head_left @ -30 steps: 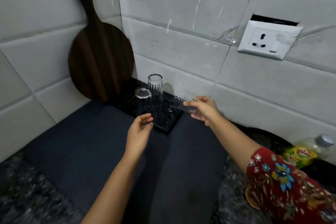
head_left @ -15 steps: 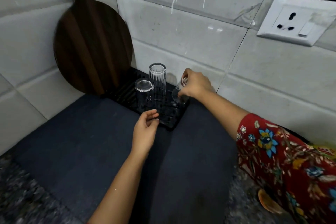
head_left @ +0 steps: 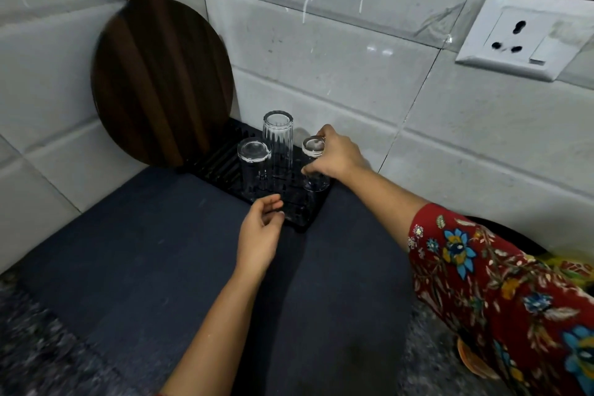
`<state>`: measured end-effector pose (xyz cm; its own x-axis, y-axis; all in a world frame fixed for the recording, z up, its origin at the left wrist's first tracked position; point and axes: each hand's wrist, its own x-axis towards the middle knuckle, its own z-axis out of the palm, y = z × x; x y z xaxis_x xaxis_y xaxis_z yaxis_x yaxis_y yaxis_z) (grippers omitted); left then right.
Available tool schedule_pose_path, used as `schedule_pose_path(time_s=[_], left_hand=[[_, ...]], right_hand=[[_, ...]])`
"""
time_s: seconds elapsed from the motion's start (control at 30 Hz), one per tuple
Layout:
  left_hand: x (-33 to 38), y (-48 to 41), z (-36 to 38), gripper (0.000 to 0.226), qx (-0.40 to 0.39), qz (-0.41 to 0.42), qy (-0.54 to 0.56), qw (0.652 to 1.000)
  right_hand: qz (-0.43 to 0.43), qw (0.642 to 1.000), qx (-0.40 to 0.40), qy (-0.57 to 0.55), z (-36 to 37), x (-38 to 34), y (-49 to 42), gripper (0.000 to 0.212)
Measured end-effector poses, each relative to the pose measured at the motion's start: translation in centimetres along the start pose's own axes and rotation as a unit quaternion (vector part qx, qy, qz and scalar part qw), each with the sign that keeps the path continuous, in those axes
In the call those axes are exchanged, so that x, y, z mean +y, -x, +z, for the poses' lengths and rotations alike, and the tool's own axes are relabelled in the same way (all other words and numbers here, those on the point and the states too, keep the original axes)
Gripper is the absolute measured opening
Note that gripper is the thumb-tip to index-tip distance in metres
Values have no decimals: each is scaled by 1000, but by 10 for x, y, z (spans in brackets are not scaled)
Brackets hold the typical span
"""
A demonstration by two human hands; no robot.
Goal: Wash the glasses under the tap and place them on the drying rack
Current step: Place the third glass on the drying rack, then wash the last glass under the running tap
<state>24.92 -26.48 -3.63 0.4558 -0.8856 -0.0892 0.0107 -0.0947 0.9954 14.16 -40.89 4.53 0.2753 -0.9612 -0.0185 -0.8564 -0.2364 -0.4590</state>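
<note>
A: Entry one: the third glass [head_left: 313, 147], inverted, base up. Location?

B: Right end of the drying rack [head_left: 221, 159], just beside the tall glass [head_left: 278, 138]. A short glass [head_left: 253, 164] stands left of that one, and both are inverted too. I cannot tell whether the third glass's rim is down on the ribs.

A: Entry two: right hand [head_left: 336, 156].

B: Fingers and thumb are curled round the third glass near its upturned base, clamped on it.

A: Entry three: left hand [head_left: 260, 235].

B: At the rack's near edge, fingers loosely curled, holding nothing. I cannot tell if it touches the rack.

A: Hazards, in order.

B: One: letting go before the rim sits flat. A presumably wet glass would likely tip off the rack's right edge onto the dark mat [head_left: 144, 251].
Two: knuckles or glass knocking the tall glass, which looks top-heavy and could fall against the short one.
Three: the rim landing half on the rack's border, so the glass leans.
Four: the left hand, this close, nudging the rack.

A: Other entries?

B: A round wooden board [head_left: 160, 83] leaning in the corner behind the rack. A wall socket [head_left: 527, 38] to the right, well apart.
</note>
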Motion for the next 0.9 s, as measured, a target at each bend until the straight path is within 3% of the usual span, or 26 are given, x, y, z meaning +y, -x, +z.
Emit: schedule_pose_path(time_s=[0.37, 0.5, 0.57, 0.7, 0.8, 0.9], left_hand=[[1, 1, 3, 30, 3, -1, 6, 1000], [9, 4, 6, 29, 2, 13, 8, 1000], [15, 10, 9, 29, 3, 24, 20, 1000], [36, 34, 24, 29, -13, 52, 42, 998], [50, 68, 47, 28, -69, 60, 46, 995], [51, 104, 71, 27, -142, 55, 29, 988]], right_hand=[[1, 1000, 0, -19, 8, 5, -1, 78], [46, 994, 4, -100, 4, 16, 13, 84], [86, 968, 31, -233, 0, 22, 31, 69], [148, 866, 67, -473, -33, 36, 94, 9], [156, 829, 73, -532, -68, 61, 153, 10], [166, 832, 116, -516, -87, 95, 202, 11]])
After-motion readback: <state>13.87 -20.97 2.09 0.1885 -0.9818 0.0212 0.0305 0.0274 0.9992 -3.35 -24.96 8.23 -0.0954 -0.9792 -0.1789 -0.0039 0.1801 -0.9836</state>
